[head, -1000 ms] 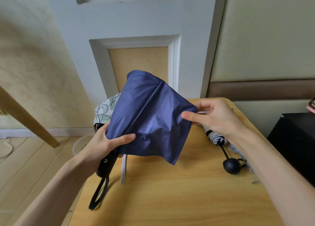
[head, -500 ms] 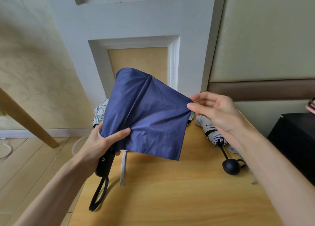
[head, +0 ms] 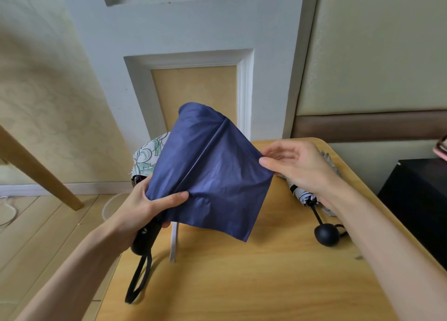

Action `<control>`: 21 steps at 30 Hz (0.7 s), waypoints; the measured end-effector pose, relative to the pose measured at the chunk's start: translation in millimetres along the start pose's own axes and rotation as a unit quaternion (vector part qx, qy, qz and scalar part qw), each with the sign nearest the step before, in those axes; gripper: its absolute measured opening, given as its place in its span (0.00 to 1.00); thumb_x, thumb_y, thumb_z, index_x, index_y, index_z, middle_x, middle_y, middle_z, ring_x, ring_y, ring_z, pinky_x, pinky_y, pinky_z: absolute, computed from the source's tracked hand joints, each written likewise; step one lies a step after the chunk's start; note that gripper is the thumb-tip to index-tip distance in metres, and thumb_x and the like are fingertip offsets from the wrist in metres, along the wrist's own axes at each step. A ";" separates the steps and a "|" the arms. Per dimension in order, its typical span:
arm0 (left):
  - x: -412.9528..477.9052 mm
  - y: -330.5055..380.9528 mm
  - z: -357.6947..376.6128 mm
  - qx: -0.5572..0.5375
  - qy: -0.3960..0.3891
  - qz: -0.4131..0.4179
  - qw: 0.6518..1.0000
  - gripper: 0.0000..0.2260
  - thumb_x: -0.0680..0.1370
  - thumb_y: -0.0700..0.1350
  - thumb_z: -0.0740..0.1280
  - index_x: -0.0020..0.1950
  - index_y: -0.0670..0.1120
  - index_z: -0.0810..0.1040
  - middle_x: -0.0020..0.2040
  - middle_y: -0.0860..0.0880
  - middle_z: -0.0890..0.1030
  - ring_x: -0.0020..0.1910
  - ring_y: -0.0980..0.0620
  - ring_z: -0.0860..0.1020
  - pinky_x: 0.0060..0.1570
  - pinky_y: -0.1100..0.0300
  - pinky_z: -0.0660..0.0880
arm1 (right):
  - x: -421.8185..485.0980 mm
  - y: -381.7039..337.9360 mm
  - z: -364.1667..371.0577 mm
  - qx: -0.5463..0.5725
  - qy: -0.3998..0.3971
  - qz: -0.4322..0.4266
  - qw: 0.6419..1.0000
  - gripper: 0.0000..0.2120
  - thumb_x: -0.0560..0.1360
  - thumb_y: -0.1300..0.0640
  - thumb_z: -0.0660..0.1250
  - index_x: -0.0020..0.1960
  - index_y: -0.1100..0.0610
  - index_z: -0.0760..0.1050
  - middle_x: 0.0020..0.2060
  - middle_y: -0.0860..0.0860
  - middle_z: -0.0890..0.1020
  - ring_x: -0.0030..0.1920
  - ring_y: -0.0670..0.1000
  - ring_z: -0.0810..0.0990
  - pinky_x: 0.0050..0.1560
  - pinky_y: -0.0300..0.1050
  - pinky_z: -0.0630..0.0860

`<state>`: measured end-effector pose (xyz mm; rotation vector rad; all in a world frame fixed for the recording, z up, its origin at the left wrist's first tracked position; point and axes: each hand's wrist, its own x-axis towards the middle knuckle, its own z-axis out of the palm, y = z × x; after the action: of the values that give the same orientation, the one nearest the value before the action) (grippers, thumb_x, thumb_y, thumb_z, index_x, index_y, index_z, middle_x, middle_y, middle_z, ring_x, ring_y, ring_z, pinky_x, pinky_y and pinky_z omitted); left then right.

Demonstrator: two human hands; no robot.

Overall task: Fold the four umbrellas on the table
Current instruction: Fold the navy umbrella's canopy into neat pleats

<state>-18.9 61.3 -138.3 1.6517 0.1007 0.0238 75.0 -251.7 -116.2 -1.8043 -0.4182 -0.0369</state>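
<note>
Above one table, left hand gripping one navy umbrella, right hand pinching it (two other umbrellas behind).

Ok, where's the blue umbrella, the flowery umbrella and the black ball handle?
blue umbrella (head: 217, 175): head view, middle of its spread cloth.
flowery umbrella (head: 145, 157): head view, leaf-print cloth left of the blue one.
black ball handle (head: 326, 234): head view, centre of the ball.
</note>
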 end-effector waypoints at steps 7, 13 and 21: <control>2.7 2.4 -3.3 0.024 -0.001 0.006 1.000 0.29 0.59 0.54 0.84 0.47 0.42 0.74 0.33 0.41 0.75 0.28 0.44 0.71 0.27 0.55 0.71 | 2.0 4.1 -5.8 -0.083 -0.114 0.010 0.990 0.05 0.83 0.60 0.70 0.53 0.56 0.85 0.44 0.55 0.88 0.37 0.50 0.84 0.47 0.43 0.82; 5.4 2.7 -9.1 0.037 0.030 0.006 0.999 0.41 0.50 0.62 0.88 0.51 0.42 0.75 0.34 0.45 0.76 0.29 0.45 0.73 0.31 0.54 0.72 | 1.4 3.1 -13.0 0.017 -0.026 0.034 0.999 0.03 0.73 0.54 0.78 0.45 0.52 0.88 0.44 0.51 0.89 0.45 0.47 0.87 0.52 0.42 0.83; 7.9 -0.9 -1.5 -0.012 0.038 0.007 0.999 0.28 0.60 0.52 0.86 0.50 0.42 0.76 0.33 0.48 0.77 0.29 0.47 0.73 0.27 0.57 0.73 | 1.3 0.7 14.9 0.244 0.067 0.094 0.963 0.13 0.79 0.67 0.72 0.62 0.57 0.82 0.50 0.55 0.89 0.50 0.51 0.87 0.51 0.42 0.83</control>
<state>-11.2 63.5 -139.4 1.6270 0.1470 0.0987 73.5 -237.5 -120.6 -1.3356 -0.1381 0.0708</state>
